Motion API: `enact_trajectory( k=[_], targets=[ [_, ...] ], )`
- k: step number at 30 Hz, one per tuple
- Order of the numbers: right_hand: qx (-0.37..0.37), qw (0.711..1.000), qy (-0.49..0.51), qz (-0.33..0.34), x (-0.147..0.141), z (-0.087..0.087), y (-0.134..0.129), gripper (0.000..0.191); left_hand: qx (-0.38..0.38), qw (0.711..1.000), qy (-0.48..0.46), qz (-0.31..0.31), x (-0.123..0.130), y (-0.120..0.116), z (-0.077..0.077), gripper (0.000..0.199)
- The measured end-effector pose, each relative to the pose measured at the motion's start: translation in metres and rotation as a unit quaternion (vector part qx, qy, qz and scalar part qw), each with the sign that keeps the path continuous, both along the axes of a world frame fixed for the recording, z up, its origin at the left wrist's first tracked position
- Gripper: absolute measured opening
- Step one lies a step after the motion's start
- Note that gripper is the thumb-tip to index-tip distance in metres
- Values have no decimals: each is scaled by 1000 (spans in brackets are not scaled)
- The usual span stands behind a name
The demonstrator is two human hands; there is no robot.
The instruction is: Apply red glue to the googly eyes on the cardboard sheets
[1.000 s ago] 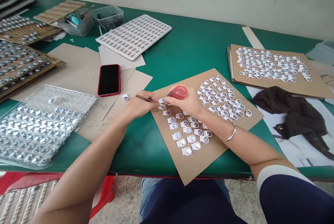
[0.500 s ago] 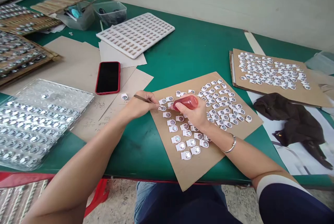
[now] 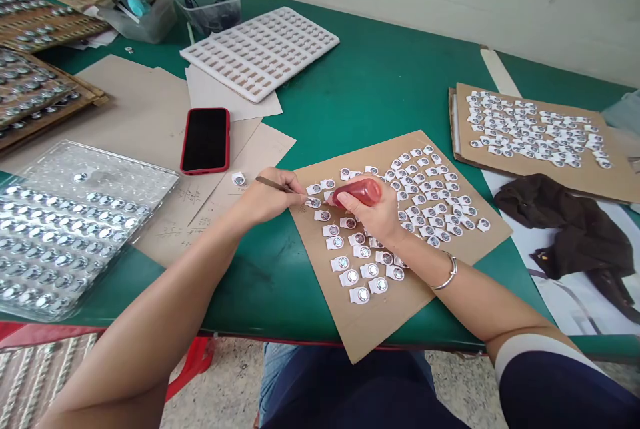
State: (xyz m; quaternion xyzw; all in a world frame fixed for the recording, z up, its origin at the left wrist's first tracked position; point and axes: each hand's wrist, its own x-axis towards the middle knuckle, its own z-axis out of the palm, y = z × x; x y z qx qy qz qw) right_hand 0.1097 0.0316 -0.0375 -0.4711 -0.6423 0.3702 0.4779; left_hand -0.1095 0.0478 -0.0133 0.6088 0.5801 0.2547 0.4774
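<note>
My left hand is closed around thin dark tweezers, their tips at a small white tab with a round metallic piece. In my right hand is a red squeeze bottle, tilted so its nozzle points left toward that same tab. Whether the nozzle touches the tab I cannot tell. Both hands are over a brown cardboard sheet, which carries many such white tabs in rough rows. One more tab lies apart on paper, left of my left hand.
Left of me lie a clear tray of shiny round pieces and a red-cased phone. Behind stand a white slotted tray and plastic tubs. At right are another tab-covered cardboard and a dark cloth.
The view has shifted slightly. Both hands keep their holds on the tweezers and the red bottle, at the same tab.
</note>
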Motion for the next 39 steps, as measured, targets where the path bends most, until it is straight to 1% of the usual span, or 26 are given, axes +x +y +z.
enact_trajectory(
  k=[7,11,18,22,27,39],
  targets=[
    [7,1000,-7,0,0,-1,1,25,-3,1000,3,4,1,-1,3,11],
    [9,1000,-11,12,0,0,0,25,-1,1000,10,6,1,-1,2,12],
    [40,999,-22,12,-1,6,-2,20,2,1000,-4,3,1,-1,1,13],
    [44,999,-28,11,-2,7,-3,19,3,1000,2,4,1,-1,2,13],
    [38,999,-24,22,-2,6,-3,20,4,1000,6,2,0,-1,0,14],
    [47,999,-26,1,-1,2,0,20,4,1000,6,1,0,-1,-1,15]
  ],
)
